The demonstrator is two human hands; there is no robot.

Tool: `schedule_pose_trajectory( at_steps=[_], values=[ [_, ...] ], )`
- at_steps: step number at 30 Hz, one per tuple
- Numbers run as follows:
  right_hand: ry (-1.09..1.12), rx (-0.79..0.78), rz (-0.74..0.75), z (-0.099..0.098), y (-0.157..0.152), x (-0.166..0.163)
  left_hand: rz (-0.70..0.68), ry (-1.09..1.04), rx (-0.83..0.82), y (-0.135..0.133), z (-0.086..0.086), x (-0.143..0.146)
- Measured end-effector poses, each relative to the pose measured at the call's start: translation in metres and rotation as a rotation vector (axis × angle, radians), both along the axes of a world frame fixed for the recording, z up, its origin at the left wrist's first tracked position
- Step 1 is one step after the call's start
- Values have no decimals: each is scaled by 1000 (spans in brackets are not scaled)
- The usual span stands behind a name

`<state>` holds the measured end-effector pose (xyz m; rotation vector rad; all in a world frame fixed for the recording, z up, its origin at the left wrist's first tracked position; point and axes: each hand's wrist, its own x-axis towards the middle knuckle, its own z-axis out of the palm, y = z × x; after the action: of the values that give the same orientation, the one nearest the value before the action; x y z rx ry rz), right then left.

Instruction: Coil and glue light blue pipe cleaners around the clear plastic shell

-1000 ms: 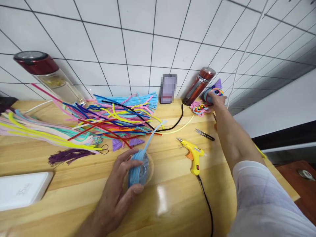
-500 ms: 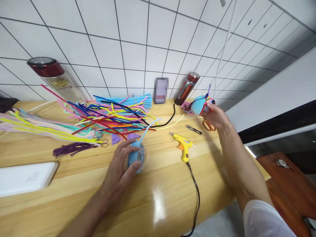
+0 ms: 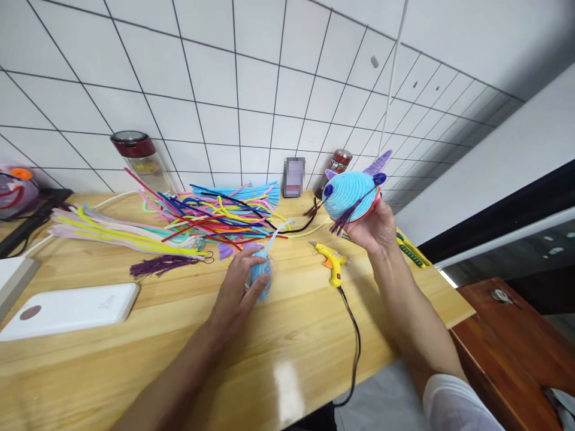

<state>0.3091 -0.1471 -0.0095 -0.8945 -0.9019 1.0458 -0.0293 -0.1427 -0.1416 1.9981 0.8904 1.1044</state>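
Blue toy [image 3: 348, 194]: one, held above the surface [image 3: 309, 335], gripped by the right hand [image 3: 380, 230]; long axis roughly crosswise; located right of and beyond the left hand [image 3: 236, 281], which grasps a blue-wound roll [image 3: 259, 270].

At the lower right of the frame, a white sleeve [image 3: 462, 407] ends in a curved hem [image 3: 442, 383], its cloth shading faintly to greyish lavender. The right forearm [image 3: 411, 317] and right hand [image 3: 381, 230] are bare; so are the left forearm [image 3: 179, 365] and left hand [image 3: 236, 278], left of centre. Whether the dark patch [image 3: 321, 418] at the bottom edge is clothing cannot be told.
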Motion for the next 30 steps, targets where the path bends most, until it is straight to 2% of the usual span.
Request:
schedule_pose_trajectory(
  at_steps=[6, 11, 17, 24, 30],
  values=[
    [45, 42, 82, 11, 8, -14, -5, -1, -28, 2, -2, -1],
    [-8, 92, 69, 6, 14, -11, 1, 10, -20, 3, -3, 0],
    [-128, 44, 155, 6, 8, -10, 3, -9, -37, 3, -7, 0],
    [-166, 50, 146, 8, 1, -2, 11, -2, -68, 4, -10, 0],
    [-204, 94, 261, 4, 0, -2, 38, 9, -65, 4, -6, 1]
  ],
)
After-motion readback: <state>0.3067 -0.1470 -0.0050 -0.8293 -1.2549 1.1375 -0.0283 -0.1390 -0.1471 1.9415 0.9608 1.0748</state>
